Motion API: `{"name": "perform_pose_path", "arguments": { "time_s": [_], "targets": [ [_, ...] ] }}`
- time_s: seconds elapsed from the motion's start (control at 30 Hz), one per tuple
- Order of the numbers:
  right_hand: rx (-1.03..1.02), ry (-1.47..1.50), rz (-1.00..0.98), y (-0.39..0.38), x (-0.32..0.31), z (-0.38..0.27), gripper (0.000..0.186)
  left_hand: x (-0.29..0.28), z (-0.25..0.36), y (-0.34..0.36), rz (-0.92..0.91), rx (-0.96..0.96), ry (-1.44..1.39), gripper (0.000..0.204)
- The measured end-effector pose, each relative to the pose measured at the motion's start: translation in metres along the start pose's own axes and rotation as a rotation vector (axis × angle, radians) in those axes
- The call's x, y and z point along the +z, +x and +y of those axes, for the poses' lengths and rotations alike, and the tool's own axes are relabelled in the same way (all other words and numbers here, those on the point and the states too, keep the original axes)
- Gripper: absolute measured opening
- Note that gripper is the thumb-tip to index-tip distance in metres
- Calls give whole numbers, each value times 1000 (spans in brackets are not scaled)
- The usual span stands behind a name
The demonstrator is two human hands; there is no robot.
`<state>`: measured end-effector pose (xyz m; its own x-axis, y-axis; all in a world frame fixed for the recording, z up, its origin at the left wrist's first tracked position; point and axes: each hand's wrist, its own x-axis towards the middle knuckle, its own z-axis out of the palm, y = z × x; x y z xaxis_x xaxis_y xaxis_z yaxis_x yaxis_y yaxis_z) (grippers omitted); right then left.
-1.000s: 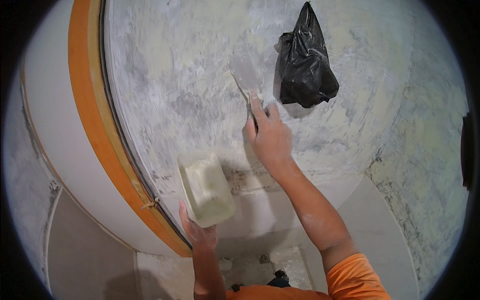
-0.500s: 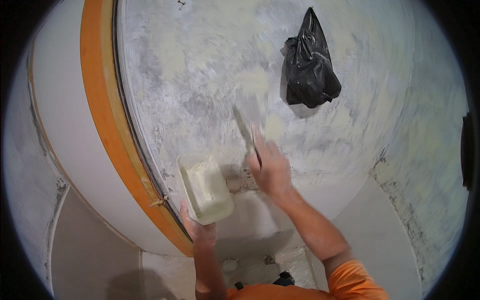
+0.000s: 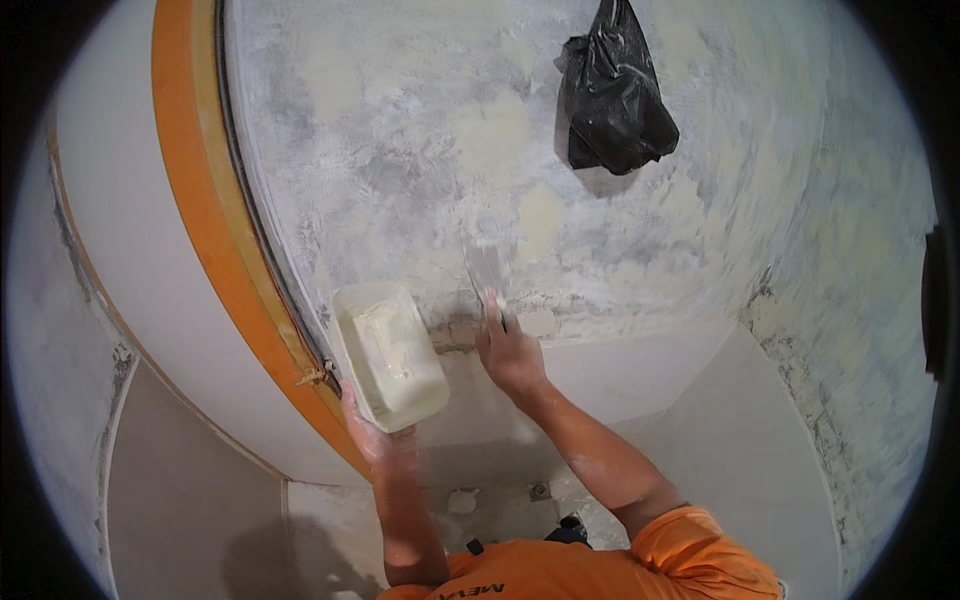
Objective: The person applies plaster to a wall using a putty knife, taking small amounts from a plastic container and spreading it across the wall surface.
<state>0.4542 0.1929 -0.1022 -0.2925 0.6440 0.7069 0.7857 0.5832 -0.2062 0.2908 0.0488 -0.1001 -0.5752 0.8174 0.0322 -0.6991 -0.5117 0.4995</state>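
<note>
My left hand (image 3: 368, 428) is closed on the lower edge of a pale rectangular plastic tub (image 3: 425, 370), tilted toward me, with creamy off-white filler inside. My right hand (image 3: 510, 355) grips a putty knife (image 3: 486, 262) just right of the tub; its broad blade lies against the patchy grey and cream plastered wall (image 3: 380, 150), low on it. Above and right of the knife, a crumpled black plastic bag (image 3: 618, 105) hangs on the wall.
An orange frame (image 3: 200, 220) runs down the left, beside a white panel (image 3: 120, 200). Pale tiles (image 3: 750, 460) line the lower walls. A second plastered wall (image 3: 850, 220) stands at the right. A small drain (image 3: 538, 491) is on the dusty floor below.
My right hand and the knife have moved down the wall, away from beside the bag, and slightly left. The tub in my left hand has shifted slightly up and left.
</note>
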Motion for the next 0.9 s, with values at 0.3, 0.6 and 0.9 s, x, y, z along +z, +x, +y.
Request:
{"name": "perform_pose_path", "arguments": {
  "time_s": [0.3,0.6,0.9],
  "targets": [
    [-173,53,272,108,-130,-37,64,-14,7,-5,-205,277,273,58],
    [-7,-4,-39,-2,-21,25,69,-2,-7,-12,-164,138,154,58],
    [-5,73,-61,-27,-57,29,78,-23,-8,-4,-218,32,146,56]
  ]
}}
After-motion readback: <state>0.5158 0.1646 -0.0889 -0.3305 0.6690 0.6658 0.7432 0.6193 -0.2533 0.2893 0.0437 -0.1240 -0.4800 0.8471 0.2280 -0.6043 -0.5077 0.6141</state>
